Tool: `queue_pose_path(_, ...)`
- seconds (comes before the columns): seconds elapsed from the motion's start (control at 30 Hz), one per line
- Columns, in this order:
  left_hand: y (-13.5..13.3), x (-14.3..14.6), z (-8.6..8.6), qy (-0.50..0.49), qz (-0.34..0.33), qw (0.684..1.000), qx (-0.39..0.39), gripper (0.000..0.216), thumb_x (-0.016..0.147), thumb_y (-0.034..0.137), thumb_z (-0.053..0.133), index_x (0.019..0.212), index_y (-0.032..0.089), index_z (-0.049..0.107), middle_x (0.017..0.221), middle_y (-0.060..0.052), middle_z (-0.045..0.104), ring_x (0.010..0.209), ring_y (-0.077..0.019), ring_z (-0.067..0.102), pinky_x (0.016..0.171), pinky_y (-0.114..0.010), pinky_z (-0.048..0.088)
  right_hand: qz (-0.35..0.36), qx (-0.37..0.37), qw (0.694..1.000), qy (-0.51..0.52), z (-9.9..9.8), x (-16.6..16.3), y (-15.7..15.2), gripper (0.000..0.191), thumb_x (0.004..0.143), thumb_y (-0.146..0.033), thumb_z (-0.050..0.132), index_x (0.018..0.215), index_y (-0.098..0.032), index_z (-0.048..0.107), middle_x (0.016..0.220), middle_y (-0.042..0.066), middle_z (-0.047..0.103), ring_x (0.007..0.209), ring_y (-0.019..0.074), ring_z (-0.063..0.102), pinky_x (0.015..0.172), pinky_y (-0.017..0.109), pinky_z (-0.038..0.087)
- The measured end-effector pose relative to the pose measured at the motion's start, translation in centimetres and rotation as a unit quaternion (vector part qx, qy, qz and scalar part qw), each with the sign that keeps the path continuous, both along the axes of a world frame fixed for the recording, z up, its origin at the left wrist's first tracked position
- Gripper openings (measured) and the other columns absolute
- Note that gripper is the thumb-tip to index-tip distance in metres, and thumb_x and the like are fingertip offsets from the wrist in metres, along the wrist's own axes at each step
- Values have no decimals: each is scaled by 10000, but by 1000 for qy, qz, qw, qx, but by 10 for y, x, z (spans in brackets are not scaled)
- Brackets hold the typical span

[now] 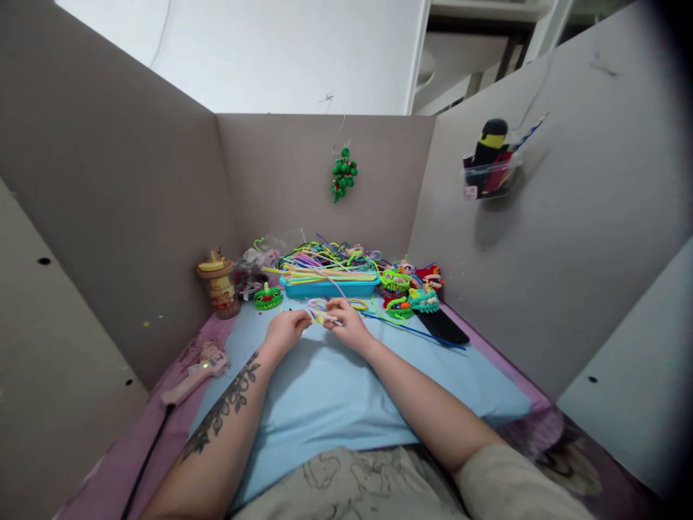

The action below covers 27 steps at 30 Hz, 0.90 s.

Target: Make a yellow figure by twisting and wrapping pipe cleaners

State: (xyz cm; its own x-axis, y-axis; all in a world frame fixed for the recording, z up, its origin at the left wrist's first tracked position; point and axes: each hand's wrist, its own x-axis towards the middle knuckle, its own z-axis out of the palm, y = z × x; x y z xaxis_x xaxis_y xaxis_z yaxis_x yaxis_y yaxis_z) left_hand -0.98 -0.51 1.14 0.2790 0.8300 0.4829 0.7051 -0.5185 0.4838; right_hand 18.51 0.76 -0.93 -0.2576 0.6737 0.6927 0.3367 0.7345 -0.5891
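Note:
Both hands meet over the light blue cloth [325, 390], in front of the blue tray. A partly shaped piece of lilac and pale yellow pipe cleaners [318, 313] is between them. My left hand [286, 333] is closed in a pinch at the piece's left edge. My right hand [349, 326] has its fingers wrapped round the other side, and a long lilac end sticks up above it. Just behind lie a yellow pipe cleaner loop [357, 304] and, to the right, a long dark blue pipe cleaner [427, 334]. Fine details between the fingertips are too small to tell.
A blue tray [330, 289] heaped with pipe cleaners stands at the back. Finished fuzzy figures [425, 300] sit right, by a black flat object [444, 326]. Left are a green figure [268, 297], a lidded cup [221, 292] and a corded pink glue gun [198, 375]. Grey panels [319, 180] enclose the table.

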Motion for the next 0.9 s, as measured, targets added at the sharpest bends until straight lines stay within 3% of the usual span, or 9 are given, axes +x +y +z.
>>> queue_pose_path(0.1,0,1,2,-81,-27,995,-47,159,754,320,551,803,196,636,632,-7,646,588,-148,576,558,-241,392,38,-81,995,36,0,2,4,81,703,-258,650,693,-179,638,996,58,541,943,180,557,800,306,462)
queue_pose_path(0.23,-4,8,3,-202,-103,961,-160,357,750,367,549,1038,157,566,584,9,620,568,-144,590,561,-237,417,116,-150,980,67,-1,6,6,202,712,-367,645,707,-168,607,954,47,573,860,166,571,713,270,466)
queue_pose_path(0.37,-5,8,5,-178,-136,950,-219,274,749,401,536,713,138,604,590,-21,631,565,-134,573,574,-238,409,149,-201,965,80,-5,4,7,238,750,-371,591,887,-179,562,869,18,596,758,142,571,664,259,471)
queue_pose_path(0.43,-3,7,5,-178,-120,954,-209,288,745,391,534,613,138,577,583,-26,628,560,-129,560,578,-236,405,101,-179,974,95,-7,2,6,292,747,-317,584,1005,-199,518,923,21,586,795,144,573,674,261,481)
queue_pose_path(0.5,-1,7,2,-187,-100,958,-194,283,742,379,533,602,137,576,583,-24,630,558,-127,554,577,-233,401,27,-108,988,104,-6,1,3,315,741,-250,577,1045,-212,503,1017,44,555,916,163,556,749,287,480)
queue_pose_path(0.6,1,9,-3,-193,-70,962,-180,277,737,375,537,614,133,588,594,-26,640,552,-126,548,561,-228,390,-42,10,997,61,-2,1,-2,181,750,-186,564,928,-212,581,1100,72,507,1076,201,486,909,360,413)
queue_pose_path(0.67,2,10,-5,-192,-67,963,-179,275,734,375,540,624,129,598,612,-31,650,559,-129,550,559,-227,387,-55,49,997,12,1,1,-4,118,748,-179,584,851,-217,627,1127,73,498,1105,218,463,967,394,360)
queue_pose_path(0.8,5,12,-10,-210,-102,953,-194,236,726,350,554,666,127,600,659,-42,664,619,-145,584,609,-236,423,-66,46,996,-41,-1,-2,-5,39,741,-208,621,758,-218,654,1134,70,505,1100,233,454,971,424,341)
queue_pose_path(0.9,4,14,-13,-207,-73,961,-167,178,719,316,574,728,139,587,648,-24,645,620,-149,591,607,-239,436,-74,30,996,-43,-5,-3,-2,58,751,-202,605,708,-203,644,1125,75,502,1096,228,457,971,421,340)
